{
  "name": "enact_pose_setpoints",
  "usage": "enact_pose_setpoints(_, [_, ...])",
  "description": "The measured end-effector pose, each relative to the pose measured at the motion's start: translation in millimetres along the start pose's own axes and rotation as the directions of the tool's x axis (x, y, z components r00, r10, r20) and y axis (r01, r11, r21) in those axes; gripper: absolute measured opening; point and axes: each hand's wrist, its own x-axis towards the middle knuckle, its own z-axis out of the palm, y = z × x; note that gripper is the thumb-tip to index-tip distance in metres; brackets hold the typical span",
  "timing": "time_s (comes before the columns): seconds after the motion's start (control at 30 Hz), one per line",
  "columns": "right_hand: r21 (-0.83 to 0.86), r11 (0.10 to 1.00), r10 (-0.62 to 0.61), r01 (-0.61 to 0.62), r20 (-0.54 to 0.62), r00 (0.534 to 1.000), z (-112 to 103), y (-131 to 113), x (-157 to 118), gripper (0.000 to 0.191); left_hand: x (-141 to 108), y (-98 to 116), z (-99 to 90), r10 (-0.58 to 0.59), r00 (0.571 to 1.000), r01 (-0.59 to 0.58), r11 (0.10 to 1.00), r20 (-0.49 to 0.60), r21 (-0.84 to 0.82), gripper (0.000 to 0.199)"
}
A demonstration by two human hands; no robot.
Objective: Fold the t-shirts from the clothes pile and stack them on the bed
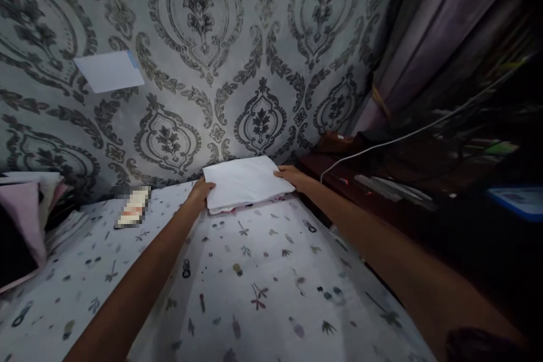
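A folded white cloth (248, 181) lies flat on the patterned bedsheet (254, 271), close to the wall. Some coloured print shows along its near lower edge. My left hand (200, 193) grips its left side, thumb on top and the other fingers mostly hidden. At the opposite side my right hand (292, 176) pinches the right edge, with its thumb and fingers closed on the fabric. Both arms reach far forward over the bed.
A blurred-out flat rectangular item (133, 207) lies left of the cloth. Piled fabrics (25, 209) stand at the far left. Paper (111, 72) hangs on the wall. To the right are a dark desk (314, 167), a white cable (382, 146) and a keyboard (382, 186).
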Motion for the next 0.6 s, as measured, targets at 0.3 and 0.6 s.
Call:
enact_pose_setpoints(0.3, [-0.417,0.908,-0.128,0.041,-0.183,0.975,-0.4,-23.6,-19.0,0.022,-17.6,20.7,-5.3,0.090,0.990,-0.047,0.935,-0.106,0.352,0.049])
enact_pose_setpoints(0.6, [-0.858,0.377,-0.424,0.348,0.174,0.889,90.3,-41.7,-56.6,0.052,-50.9,-5.2,32.8,0.429,0.761,-0.492,-0.107,0.487,0.864,0.061])
